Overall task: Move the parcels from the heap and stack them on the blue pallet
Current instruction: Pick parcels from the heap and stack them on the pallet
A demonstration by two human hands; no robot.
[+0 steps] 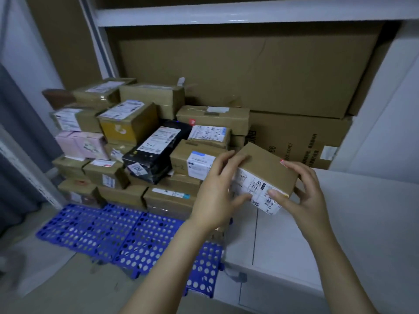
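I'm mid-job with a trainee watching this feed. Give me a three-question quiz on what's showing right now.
1. True or false: the brown parcel in the person's grip rests on the blue pallet.
2. How many hands hold that parcel?
3. Which colour is the long parcel lying tilted in the middle of the stack? A) black B) green C) red

Key:
1. False. It is held up, in front of the stack.
2. Two: the left hand on its left side, the right hand on its right.
3. A, the black parcel.
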